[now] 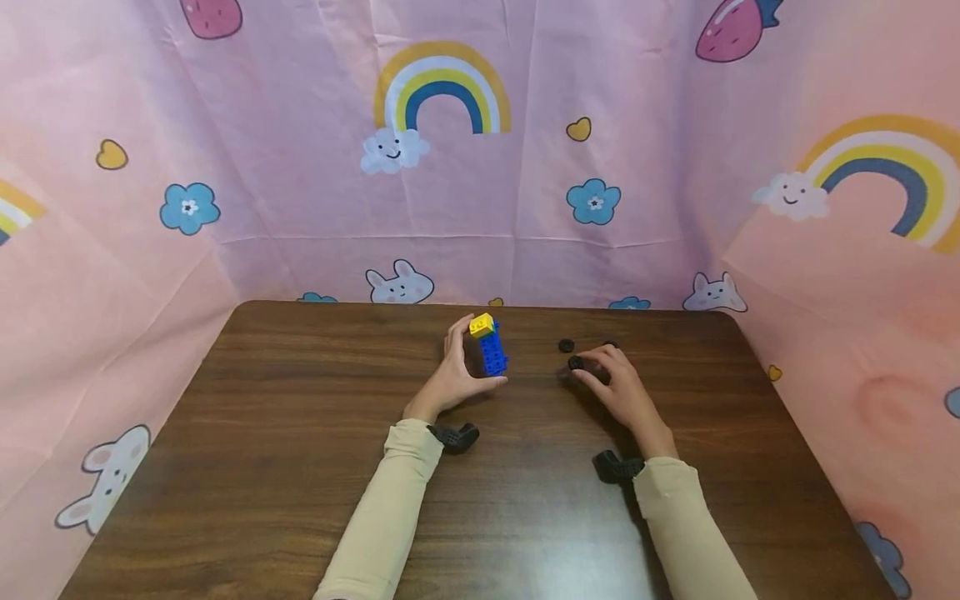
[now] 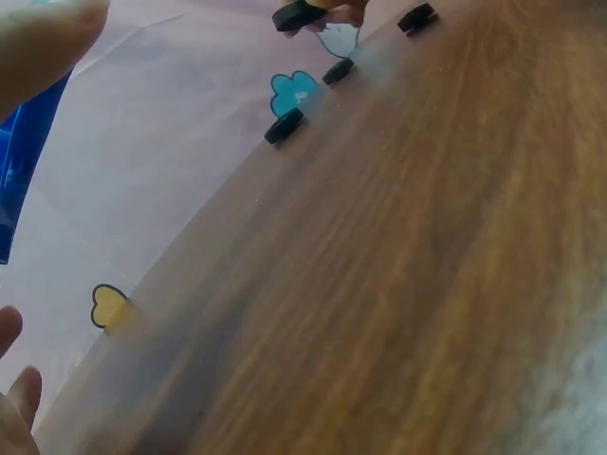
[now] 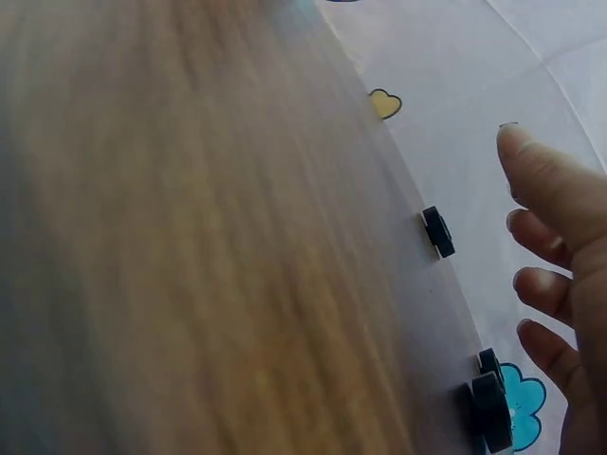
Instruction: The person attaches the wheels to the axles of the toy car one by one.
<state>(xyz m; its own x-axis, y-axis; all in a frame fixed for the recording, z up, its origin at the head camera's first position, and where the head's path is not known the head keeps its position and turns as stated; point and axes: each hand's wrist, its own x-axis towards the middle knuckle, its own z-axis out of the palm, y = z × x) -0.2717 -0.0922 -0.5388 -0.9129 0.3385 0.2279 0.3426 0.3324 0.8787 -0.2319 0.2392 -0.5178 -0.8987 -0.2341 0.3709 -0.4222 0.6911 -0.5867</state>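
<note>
In the head view my left hand (image 1: pixel 457 373) grips a toy building-block assembly (image 1: pixel 492 354) between the thumb and fingers. It has a blue studded base with short pegs at its right side and a yellow block (image 1: pixel 482 325) on the far end. The left wrist view shows only a blue edge (image 2: pixel 24 152) of it. To the right, my right hand (image 1: pixel 621 392) pinches a small black toy wheel (image 1: pixel 575 362) at the thumb and forefinger tips; this wheel (image 2: pixel 299 14) also shows in the left wrist view. The right wrist view does not show it between the fingers.
Close beyond the right hand lies a loose black wheel (image 1: pixel 566 345); another wheel (image 1: pixel 611 343) is partly covered by the fingers. Three loose wheels, one of them a wheel (image 2: pixel 417 17) set apart, appear in the left wrist view. A patterned cloth (image 1: pixel 540 275) hangs behind the wooden table (image 1: pixel 300 433).
</note>
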